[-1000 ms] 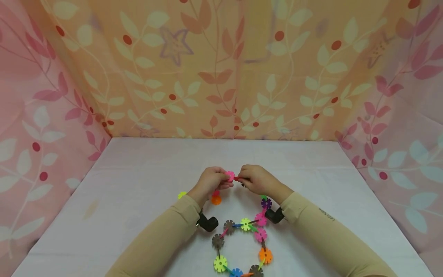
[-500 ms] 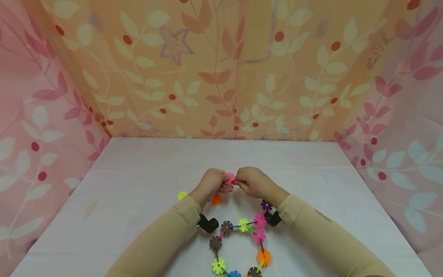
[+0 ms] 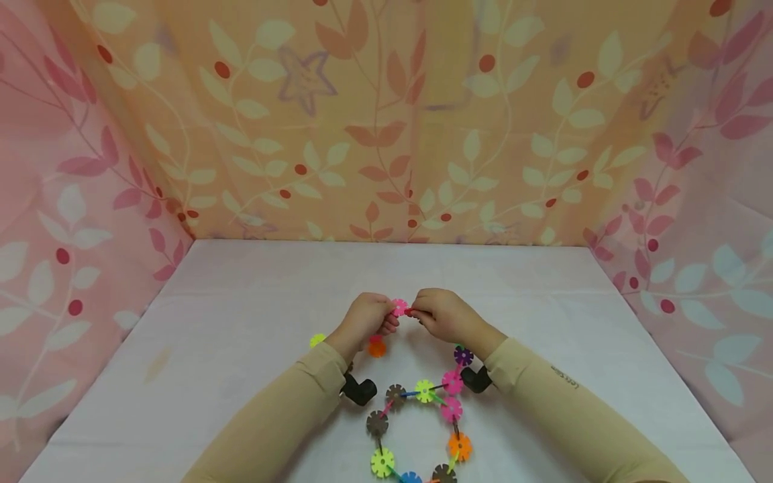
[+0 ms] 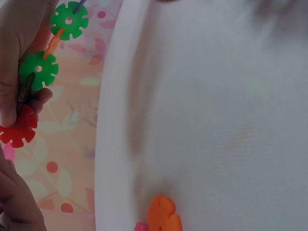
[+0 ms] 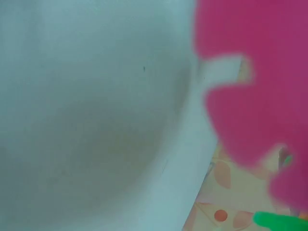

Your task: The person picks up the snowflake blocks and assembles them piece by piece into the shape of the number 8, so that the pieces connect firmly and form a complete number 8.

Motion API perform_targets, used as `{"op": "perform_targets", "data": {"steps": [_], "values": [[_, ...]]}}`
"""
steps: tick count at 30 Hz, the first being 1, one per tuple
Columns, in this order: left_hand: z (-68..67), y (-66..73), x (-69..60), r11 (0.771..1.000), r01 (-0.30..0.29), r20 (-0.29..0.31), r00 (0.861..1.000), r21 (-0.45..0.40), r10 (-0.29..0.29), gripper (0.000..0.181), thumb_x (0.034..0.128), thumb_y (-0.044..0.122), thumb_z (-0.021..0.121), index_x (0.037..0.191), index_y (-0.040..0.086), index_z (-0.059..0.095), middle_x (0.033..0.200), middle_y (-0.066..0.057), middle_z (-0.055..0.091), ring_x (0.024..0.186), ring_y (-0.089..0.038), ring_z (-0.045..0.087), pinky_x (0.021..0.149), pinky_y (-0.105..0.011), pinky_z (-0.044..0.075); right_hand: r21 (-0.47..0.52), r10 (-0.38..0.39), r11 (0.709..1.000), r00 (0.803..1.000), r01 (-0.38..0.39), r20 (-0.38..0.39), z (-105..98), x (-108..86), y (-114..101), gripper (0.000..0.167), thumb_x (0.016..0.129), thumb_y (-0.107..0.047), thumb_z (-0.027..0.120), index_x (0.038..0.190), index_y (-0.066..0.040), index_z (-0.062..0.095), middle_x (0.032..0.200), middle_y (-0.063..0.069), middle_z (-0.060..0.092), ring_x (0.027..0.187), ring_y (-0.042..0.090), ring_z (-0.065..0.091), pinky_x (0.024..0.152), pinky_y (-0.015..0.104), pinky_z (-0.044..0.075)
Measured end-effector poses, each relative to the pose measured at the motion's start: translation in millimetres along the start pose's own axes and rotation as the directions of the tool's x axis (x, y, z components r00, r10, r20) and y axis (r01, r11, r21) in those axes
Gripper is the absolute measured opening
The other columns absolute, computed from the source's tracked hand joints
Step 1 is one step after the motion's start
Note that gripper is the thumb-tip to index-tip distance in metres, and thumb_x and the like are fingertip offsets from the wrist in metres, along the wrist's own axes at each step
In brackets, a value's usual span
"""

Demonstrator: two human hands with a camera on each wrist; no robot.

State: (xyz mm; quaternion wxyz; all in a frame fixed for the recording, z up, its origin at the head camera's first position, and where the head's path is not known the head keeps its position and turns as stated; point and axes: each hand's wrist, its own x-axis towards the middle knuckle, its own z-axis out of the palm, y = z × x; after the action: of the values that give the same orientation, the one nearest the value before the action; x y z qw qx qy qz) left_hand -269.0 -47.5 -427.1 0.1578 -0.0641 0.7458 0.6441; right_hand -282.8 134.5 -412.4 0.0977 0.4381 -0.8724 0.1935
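My left hand [image 3: 367, 318] pinches a pink snowflake disc [image 3: 400, 308], a flat round toy piece with notches in its edge. Facing it, my right hand [image 3: 445, 314] grips a red snowflake disc [image 4: 19, 129] between thumb and fingers. The two discs meet or nearly meet; whether their slots interlock I cannot tell. From the red disc a dark piece leads to a green disc [image 4: 38, 70], then an orange disc seen edge-on and another green disc [image 4: 69, 20]. A large blurred pink disc [image 5: 274, 110] crowds the right wrist view.
A ring of linked discs lies nearer on the white table [image 3: 241, 288], including a lime disc [image 3: 382, 463] and an orange disc [image 3: 459, 446]. A purple disc [image 3: 464, 355] is by the right wrist. Another orange disc [image 3: 377, 348] lies under the left hand.
The hands came closer together, then parted slightly, so more of the pink disc shows now. Both still hold their discs. The ring on the table shifted only a little.
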Motion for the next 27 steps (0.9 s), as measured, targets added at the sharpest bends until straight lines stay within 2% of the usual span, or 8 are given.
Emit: {"op": "perform_targets", "data": {"steps": [4, 9, 13, 20, 23, 27], "values": [[1.0, -1.0, -0.4, 0.999, 0.008, 0.001, 1.000, 0.045, -0.008, 0.023, 0.0906, 0.012, 0.050, 0.090, -0.007, 0.063, 0.063, -0.007, 0.060, 0.051, -0.015, 0.056, 0.054, -0.025, 0.051, -0.002, -0.005, 1.000, 1.000, 0.005, -0.018, 0.8, -1.8, 4.3, 0.009, 0.085, -0.013, 0.064, 0.076, -0.013, 0.066, 0.072, -0.008, 0.054, 0.066, 0.004, 0.050, 0.063, 0.020, 0.046], [3.0, -1.5, -1.1, 0.998, -0.027, 0.012, 1.000, 0.059, 0.026, 0.025, 0.0918, 0.013, 0.050, 0.090, -0.010, 0.062, 0.061, -0.006, 0.059, 0.050, -0.013, 0.055, 0.050, -0.021, 0.048, 0.021, -0.025, 0.999, 0.999, 0.026, -0.042, 1.6, -2.1, 7.9, 0.010, 0.085, -0.011, 0.064, 0.075, -0.013, 0.066, 0.072, -0.008, 0.055, 0.066, 0.004, 0.050, 0.063, 0.021, 0.046], [4.4, -0.2, -1.3, 0.999, -0.033, -0.011, 0.999, 0.038, 0.034, 0.023, 0.0917, 0.013, 0.050, 0.081, -0.004, 0.063, 0.061, -0.005, 0.058, 0.049, -0.013, 0.053, 0.048, -0.021, 0.046, 0.041, -0.040, 0.998, 0.998, 0.043, -0.054, 1.6, -1.4, 10.0, 0.011, 0.086, -0.012, 0.063, 0.075, -0.014, 0.065, 0.072, -0.008, 0.056, 0.066, 0.004, 0.051, 0.064, 0.021, 0.046], [5.4, 0.4, -0.5, 0.996, -0.039, -0.025, 0.999, 0.075, 0.041, 0.024, 0.0923, 0.015, 0.050, 0.074, 0.003, 0.060, 0.061, -0.005, 0.056, 0.049, -0.014, 0.049, 0.051, -0.026, 0.047, 0.041, -0.094, 0.994, 0.993, 0.097, -0.067, 0.8, -2.1, 9.4, 0.010, 0.086, -0.011, 0.063, 0.076, -0.012, 0.066, 0.073, -0.007, 0.056, 0.068, 0.006, 0.050, 0.065, 0.022, 0.046], [6.4, -0.4, -0.6, 0.997, -0.044, -0.023, 0.999, 0.064, 0.046, 0.024, 0.0924, 0.016, 0.050, 0.074, 0.003, 0.060, 0.060, -0.004, 0.056, 0.049, -0.013, 0.048, 0.049, -0.023, 0.045, 0.022, -0.107, 0.994, 0.990, 0.109, -0.092, 1.2, -2.8, 7.7, 0.010, 0.084, -0.009, 0.064, 0.075, -0.011, 0.065, 0.072, -0.006, 0.055, 0.068, 0.007, 0.049, 0.066, 0.022, 0.047], [8.3, -1.4, -1.4, 0.999, -0.045, -0.013, 0.999, -0.014, 0.045, 0.024, 0.0926, 0.014, 0.050, 0.077, 0.001, 0.062, 0.059, -0.004, 0.056, 0.049, -0.012, 0.047, 0.047, -0.019, 0.043, -0.001, -0.109, 0.994, 0.986, 0.110, -0.129, 2.3, -3.0, 6.8, 0.010, 0.084, -0.007, 0.063, 0.075, -0.010, 0.064, 0.072, -0.005, 0.056, 0.070, 0.009, 0.051, 0.067, 0.024, 0.047]]}}
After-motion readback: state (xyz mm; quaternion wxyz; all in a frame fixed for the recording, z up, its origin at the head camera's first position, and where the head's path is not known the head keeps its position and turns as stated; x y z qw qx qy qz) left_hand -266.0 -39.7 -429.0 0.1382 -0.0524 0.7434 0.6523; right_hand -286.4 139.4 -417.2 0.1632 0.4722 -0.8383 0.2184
